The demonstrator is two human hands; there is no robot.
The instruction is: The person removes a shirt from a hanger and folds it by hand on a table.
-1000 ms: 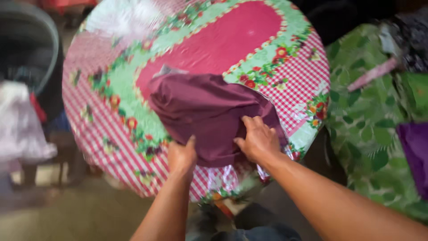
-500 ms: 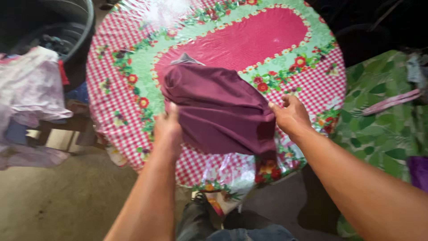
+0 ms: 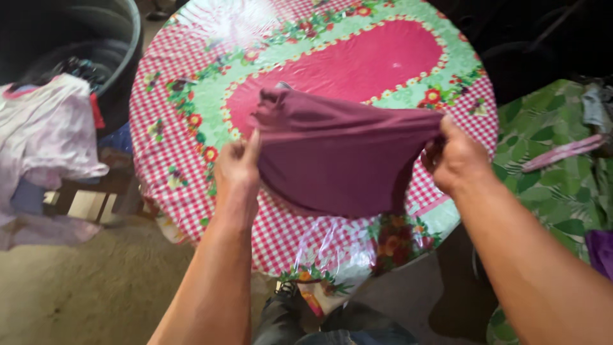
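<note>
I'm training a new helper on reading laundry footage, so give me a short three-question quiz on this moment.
1. True or false: both hands grip the maroon garment.
2. What covers the round table? A) plain white sheet B) red-checked floral cloth C) bare wood
3. On which side of the table does the dark bin stand?

Key: 1 true: left hand and right hand hold opposite edges. 2 B. 3 The person's left.

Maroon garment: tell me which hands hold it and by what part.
Both hands hold the maroon garment stretched above the round table: the left hand grips its left edge, the right hand its right edge, fingers closed on the cloth.
</note>
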